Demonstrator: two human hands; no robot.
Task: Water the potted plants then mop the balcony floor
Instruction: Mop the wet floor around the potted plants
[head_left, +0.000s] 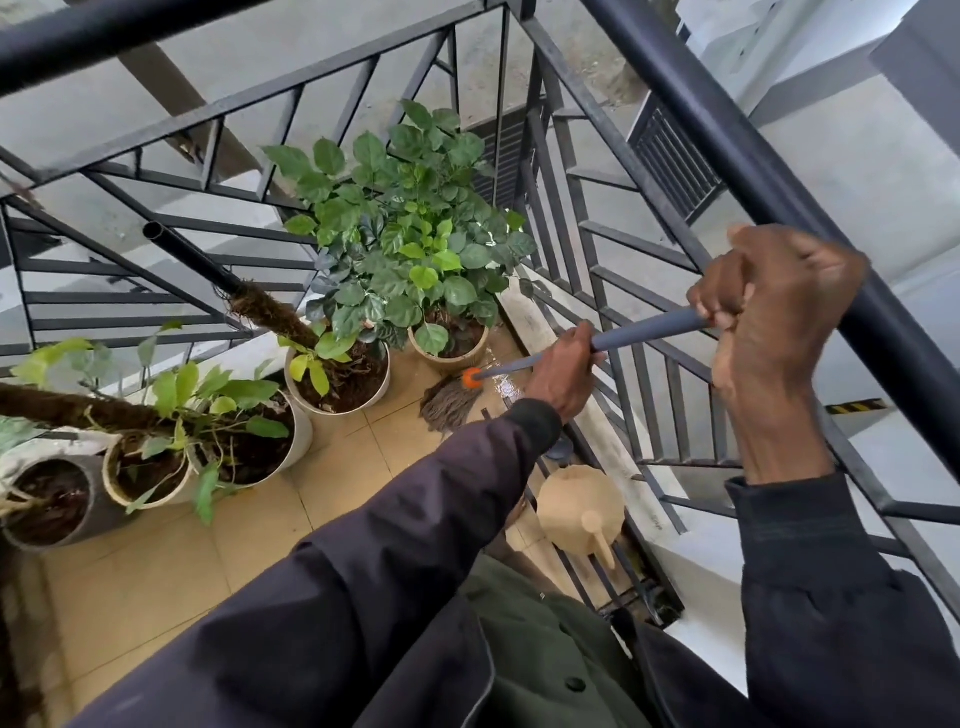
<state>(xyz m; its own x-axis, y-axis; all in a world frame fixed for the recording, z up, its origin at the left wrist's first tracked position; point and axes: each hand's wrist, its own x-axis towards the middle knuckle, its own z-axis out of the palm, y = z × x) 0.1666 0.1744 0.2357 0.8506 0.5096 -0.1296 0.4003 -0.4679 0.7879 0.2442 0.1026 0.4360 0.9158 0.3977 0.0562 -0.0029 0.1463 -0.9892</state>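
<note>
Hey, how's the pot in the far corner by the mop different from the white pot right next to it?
The corner pot is tan and looks smaller; the white pot is wider. A mossy pole leans out of the white pot; the corner pot has none. Both hold dark soil and stand on the tiled floor.

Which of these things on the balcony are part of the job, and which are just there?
Job: mop, gripped by left hand and right hand; potted plants; watering can; tiled floor.
Just there: railing; metal grate under the can.
</note>
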